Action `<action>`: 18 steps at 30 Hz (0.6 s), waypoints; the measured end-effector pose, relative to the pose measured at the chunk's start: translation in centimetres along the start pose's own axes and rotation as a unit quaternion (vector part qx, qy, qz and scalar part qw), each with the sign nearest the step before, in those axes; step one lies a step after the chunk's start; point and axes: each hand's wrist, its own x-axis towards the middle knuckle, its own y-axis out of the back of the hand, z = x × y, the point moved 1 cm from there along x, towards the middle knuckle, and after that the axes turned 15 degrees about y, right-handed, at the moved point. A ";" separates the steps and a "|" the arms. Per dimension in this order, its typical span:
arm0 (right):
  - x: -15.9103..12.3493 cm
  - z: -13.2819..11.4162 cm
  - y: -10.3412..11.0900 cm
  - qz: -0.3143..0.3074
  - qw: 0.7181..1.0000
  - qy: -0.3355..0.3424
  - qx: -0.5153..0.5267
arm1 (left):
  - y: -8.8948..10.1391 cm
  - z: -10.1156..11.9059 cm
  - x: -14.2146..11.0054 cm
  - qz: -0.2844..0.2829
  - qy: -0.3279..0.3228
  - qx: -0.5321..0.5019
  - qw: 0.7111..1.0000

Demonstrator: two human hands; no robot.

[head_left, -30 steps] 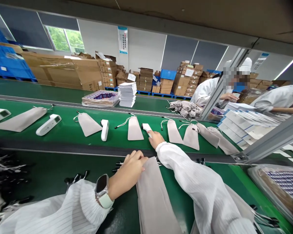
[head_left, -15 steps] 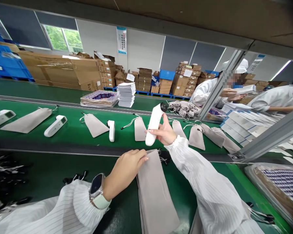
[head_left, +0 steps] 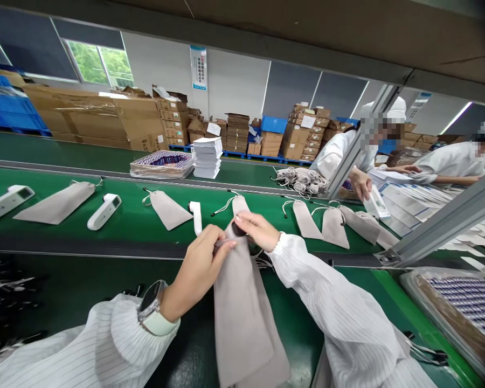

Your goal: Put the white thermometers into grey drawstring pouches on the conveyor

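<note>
head view: both hands at the mouth of a grey pouch (head_left: 242, 307), near edge of the green belt (head_left: 137, 215). left hand (head_left: 200, 264) has thumb and fingers pinching the pouch's top edge from the left. right hand (head_left: 256, 229) has fingers pinching the top edge from the right, just above a dark spot at the opening; cannot tell what that spot is. the two hands nearly touch at the opening. pouch top is lifted, its body hangs down toward the camera over a stack of flat pouches (head_left: 270, 355) on the surface in front of the person. watch (head_left: 149, 307) on the left wrist, white striped sleeves on both arms.

on the belt beyond the hands, left to right: white thermometer (head_left: 8, 202), flat pouch (head_left: 59, 202), second thermometer (head_left: 104, 211), pouch with drawstring (head_left: 168, 209), third thermometer (head_left: 195, 216) just left of the hands, another pouch (head_left: 240, 203) partly behind the right hand, then a cluster of pouches (head_left: 335, 226) overlapping each other.

far side of the belt: tray (head_left: 161, 164) next to a pile of white booklets (head_left: 206, 157), heap of cords (head_left: 303, 180). at right, a co-worker's hand (head_left: 361, 186) holds a small white box above stacked boxes (head_left: 408, 194). lower right: tray of printed cards (head_left: 464, 302).
</note>
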 end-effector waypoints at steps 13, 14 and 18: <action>-0.9 -0.5 -0.3 -0.038 0.938 0.149 -0.309 | 2.1 -0.3 1.3 0.001 0.044 0.042 0.998; -0.8 -0.3 0.7 0.027 0.932 0.154 -0.326 | 2.5 0.0 1.2 -0.032 0.070 0.043 0.996; -0.2 0.4 5.6 0.220 0.882 0.157 -0.385 | 4.8 2.4 -0.7 -0.320 0.187 -0.040 0.928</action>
